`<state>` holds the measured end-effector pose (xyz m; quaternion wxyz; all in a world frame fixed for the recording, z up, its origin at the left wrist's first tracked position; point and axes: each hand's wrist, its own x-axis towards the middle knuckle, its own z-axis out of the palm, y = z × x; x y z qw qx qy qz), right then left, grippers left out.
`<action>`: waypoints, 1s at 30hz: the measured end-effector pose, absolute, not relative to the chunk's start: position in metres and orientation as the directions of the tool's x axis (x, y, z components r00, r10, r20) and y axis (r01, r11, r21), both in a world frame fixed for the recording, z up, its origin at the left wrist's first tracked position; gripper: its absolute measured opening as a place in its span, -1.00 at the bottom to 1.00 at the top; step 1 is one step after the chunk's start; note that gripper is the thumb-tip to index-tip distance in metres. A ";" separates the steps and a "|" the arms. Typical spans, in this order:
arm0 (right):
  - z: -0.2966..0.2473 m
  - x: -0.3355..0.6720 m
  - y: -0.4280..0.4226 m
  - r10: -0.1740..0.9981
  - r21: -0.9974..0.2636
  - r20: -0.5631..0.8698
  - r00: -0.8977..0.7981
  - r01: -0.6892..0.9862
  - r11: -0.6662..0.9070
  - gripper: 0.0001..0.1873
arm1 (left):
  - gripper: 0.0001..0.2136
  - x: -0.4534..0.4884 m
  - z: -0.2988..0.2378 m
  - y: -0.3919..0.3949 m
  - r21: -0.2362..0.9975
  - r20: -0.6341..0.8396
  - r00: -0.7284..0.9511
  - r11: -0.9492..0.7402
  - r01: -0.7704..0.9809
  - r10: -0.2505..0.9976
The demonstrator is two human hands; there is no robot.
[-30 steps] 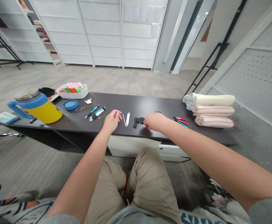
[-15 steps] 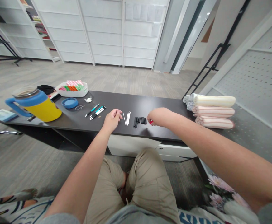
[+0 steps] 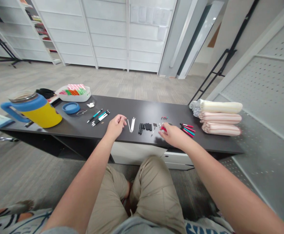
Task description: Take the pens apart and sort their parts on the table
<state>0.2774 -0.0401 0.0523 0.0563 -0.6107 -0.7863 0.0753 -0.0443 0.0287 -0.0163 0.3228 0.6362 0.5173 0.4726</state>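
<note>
My left hand (image 3: 116,126) rests at the table's front with fingers curled together; whatever they may hold is hidden. Right beside it lie several thin white refill sticks (image 3: 132,125). Further right is a row of short black grip sleeves (image 3: 145,126), with tiny dark and clear bits (image 3: 155,125) near them. Over the right part of the tabletop, my right hand (image 3: 172,133) pinches a small red pen part (image 3: 163,128). Behind it stand several tiny red and teal tipped pieces (image 3: 164,118). Red and teal pen barrels (image 3: 187,130) lie just beyond the wrist.
Assembled black, white and teal pens (image 3: 100,117) lie left of my left hand. Further left are a blue lid (image 3: 71,108), a yellow and blue mug (image 3: 38,110) and a white tray (image 3: 83,97) of colourful packets. Rolled towels (image 3: 221,117) are stacked at the right end.
My right hand has drawn back and turned, still pinching the red part, and the small pieces and barrels around it now show. My left hand has stayed nearly in place.
</note>
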 end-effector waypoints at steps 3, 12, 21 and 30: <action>0.025 0.268 -0.049 0.992 -0.320 0.026 -0.122 0.939 0.124 -0.62 | -0.75 -0.044 -0.016 0.028 0.892 0.270 0.019 -0.257 0.372 0.963; 0.006 0.246 -0.040 0.991 -0.390 0.119 -0.066 0.915 0.108 -0.76 | -0.75 -0.043 -0.013 0.026 0.882 0.274 0.025 -0.261 0.392 0.961; 0.013 0.257 -0.037 0.990 -0.295 0.103 -0.094 0.948 0.121 -0.83 | -0.78 -0.042 -0.012 0.027 0.891 0.266 0.028 -0.257 0.374 0.964; 0.026 0.280 -0.032 0.993 -0.288 0.051 -0.106 0.951 0.116 -0.73 | -0.77 -0.043 -0.018 0.030 0.894 0.279 0.021 -0.268 0.359 0.960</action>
